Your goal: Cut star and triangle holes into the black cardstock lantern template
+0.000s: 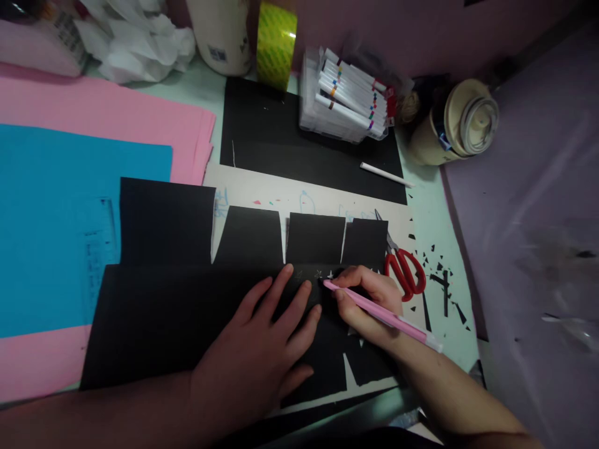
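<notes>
A large sheet of black paper (pixel 154 318), with slits cut between flaps along its far edge, lies in front of me. My left hand (pixel 264 343) rests on it, fingers spread and holding nothing. In my right hand (pixel 369 302) is a pink pen-like tool (pixel 384 313), its tip on the black paper just right of my left fingertips. Small star shapes (pixel 319 274) show near the tip. Partly under the paper's right side, red-handled scissors (pixel 405 273) lie with their blades pointing away from me.
Blue paper (pixel 56 231) overlaps pink sheets (pixel 187 125) at left. Behind stand yellow tape (pixel 276 47), a box of white markers (pixel 349 93) and lidded cups (pixel 461 125). A white stick (pixel 386 174) lies on another black sheet (pixel 266 134). Black scraps (pixel 445 293) are scattered right.
</notes>
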Demonstrator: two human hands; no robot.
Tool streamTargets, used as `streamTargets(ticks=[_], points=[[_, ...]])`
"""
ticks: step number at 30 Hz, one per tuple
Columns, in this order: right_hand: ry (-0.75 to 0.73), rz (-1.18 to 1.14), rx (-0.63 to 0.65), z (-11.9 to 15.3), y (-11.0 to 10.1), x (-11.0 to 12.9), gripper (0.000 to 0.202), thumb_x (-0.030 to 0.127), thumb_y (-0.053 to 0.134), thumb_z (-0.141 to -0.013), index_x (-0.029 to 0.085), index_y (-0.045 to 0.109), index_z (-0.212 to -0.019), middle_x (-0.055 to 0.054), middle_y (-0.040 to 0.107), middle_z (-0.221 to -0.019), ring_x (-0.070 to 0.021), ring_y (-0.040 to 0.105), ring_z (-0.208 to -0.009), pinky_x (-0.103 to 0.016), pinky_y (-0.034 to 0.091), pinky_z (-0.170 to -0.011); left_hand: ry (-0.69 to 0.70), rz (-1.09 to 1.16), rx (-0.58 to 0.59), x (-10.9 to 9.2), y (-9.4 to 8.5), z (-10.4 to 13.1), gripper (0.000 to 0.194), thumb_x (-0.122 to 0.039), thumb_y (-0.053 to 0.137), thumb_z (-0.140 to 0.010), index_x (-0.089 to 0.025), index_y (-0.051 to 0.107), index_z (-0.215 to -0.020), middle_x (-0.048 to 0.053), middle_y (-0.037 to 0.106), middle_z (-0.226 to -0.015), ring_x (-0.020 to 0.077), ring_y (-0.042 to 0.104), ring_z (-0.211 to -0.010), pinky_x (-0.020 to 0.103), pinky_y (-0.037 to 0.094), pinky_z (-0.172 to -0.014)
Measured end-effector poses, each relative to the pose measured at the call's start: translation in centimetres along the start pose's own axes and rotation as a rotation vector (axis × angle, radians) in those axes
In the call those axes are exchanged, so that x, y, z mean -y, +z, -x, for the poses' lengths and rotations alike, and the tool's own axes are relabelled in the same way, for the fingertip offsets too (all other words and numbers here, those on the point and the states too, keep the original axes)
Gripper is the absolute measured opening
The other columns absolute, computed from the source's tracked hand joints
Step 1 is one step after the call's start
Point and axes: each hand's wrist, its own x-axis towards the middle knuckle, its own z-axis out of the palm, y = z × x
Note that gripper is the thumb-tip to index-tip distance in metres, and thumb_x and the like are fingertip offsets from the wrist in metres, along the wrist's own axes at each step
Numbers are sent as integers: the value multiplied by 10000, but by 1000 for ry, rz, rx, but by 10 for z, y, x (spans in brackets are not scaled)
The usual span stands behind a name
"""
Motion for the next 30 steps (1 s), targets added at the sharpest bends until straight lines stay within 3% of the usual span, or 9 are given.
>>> streamTargets(ticks=[10, 30], points=[[56, 19, -14, -1, -1, 1, 29, 209, 652, -816, 212, 630, -798, -12, 694, -745, -153, 648, -655, -263, 492, -573, -2, 12, 0, 0, -2, 0, 605, -638, 572, -859, -249, 599, -1322, 111, 498, -1475, 415, 299, -1431, 510, 242, -1100], [18, 34, -30, -3, 1, 5, 22, 195, 637, -807, 209, 647, -794, -17, 708, -742, -155, 663, -646, -257, 507, -575, 2, 5, -10, 1, -3, -1, 626, -642, 576, -855, -239, 589, -1334, 106, 510, -1471, 414, 326, -1419, 508, 257, -1093]])
